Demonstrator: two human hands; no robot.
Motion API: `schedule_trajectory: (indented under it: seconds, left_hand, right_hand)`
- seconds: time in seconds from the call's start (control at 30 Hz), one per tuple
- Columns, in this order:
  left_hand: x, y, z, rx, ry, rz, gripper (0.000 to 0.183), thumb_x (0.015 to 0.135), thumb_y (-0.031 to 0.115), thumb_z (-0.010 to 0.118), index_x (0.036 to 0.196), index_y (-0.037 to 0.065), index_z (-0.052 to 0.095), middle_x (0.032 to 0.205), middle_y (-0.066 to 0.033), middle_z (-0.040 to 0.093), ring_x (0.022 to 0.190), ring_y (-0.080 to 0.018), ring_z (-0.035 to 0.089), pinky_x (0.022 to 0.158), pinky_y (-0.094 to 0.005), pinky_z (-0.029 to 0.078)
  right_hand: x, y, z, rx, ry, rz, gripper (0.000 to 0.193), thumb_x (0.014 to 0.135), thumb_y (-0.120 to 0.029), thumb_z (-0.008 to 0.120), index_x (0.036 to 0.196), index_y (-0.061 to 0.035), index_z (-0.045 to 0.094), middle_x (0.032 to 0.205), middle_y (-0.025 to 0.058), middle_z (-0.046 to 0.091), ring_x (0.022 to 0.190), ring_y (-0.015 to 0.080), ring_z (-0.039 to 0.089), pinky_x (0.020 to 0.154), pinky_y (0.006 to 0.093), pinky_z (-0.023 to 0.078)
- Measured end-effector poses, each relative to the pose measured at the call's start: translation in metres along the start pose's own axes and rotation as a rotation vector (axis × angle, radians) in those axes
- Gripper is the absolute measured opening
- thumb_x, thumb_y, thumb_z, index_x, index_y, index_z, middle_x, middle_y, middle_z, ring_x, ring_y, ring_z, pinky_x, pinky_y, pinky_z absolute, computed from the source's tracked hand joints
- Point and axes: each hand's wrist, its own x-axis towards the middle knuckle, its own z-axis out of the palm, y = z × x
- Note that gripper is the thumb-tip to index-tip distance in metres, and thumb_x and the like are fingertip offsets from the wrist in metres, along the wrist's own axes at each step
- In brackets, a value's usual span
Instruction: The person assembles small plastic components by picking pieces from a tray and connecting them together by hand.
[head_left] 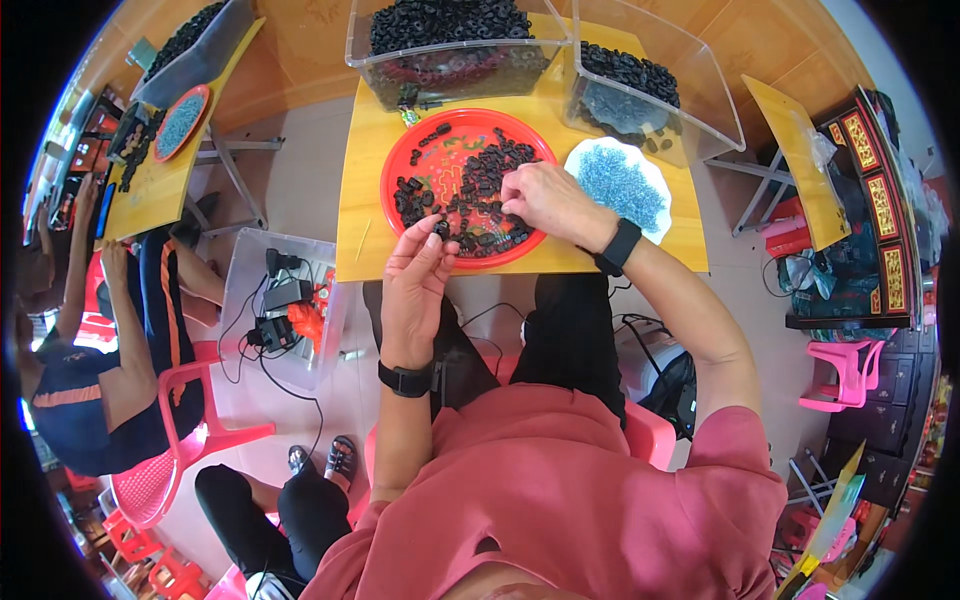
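A round red tray on a small yellow table holds a heap of small black ring-shaped parts. My left hand hovers at the tray's near rim, fingertips pinched on one small black part. My right hand rests palm down on the tray's right side, fingers curled into the heap of black parts; whether it grips one is hidden. Both wrists wear black bands.
A white plate of small blue pieces lies right of the tray. Two clear plastic bins of black parts stand behind. A clear box of cables sits on the floor at left, beside a seated person at another yellow table.
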Motion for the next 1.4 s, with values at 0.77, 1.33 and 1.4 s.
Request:
schedule_trajectory:
  seconds: [0.77, 1.33, 1.4]
  left_hand:
    - [-0.001, -0.001, 0.002, 0.098, 0.014, 0.019, 0.027, 0.09, 0.001, 0.057, 0.118, -0.002, 0.059, 0.106, -0.0093, 0.065, 0.087, -0.0142, 0.065, 0.079, -0.0242, 0.054]
    - [-0.004, -0.005, 0.005, 0.303, 0.005, 0.121, 0.019, 0.089, 0.0, 0.059, 0.108, -0.002, 0.063, 0.099, -0.0083, 0.067, 0.08, -0.0124, 0.065, 0.075, -0.0231, 0.052]
    - [-0.004, -0.008, 0.005, 0.288, -0.018, 0.106, 0.019, 0.089, 0.0, 0.06, 0.107, -0.001, 0.063, 0.097, -0.0078, 0.067, 0.079, -0.012, 0.065, 0.075, -0.0235, 0.052]
  right_hand:
    - [-0.003, -0.051, -0.031, 0.918, -0.124, 0.137, 0.007, 0.081, -0.005, 0.068, 0.086, 0.0003, 0.067, 0.075, 0.0048, 0.067, 0.068, 0.0063, 0.061, 0.059, 0.0213, 0.049]
    - [-0.001, -0.051, -0.017, 0.827, -0.167, -0.054, 0.016, 0.077, -0.008, 0.068, 0.091, -0.0008, 0.069, 0.08, 0.011, 0.07, 0.075, 0.0152, 0.067, 0.069, 0.028, 0.052]
    - [-0.003, -0.05, -0.021, 0.859, -0.232, -0.022, 0.018, 0.08, -0.003, 0.066, 0.098, -0.0001, 0.065, 0.084, 0.0044, 0.067, 0.078, 0.0086, 0.064, 0.07, 0.023, 0.05]
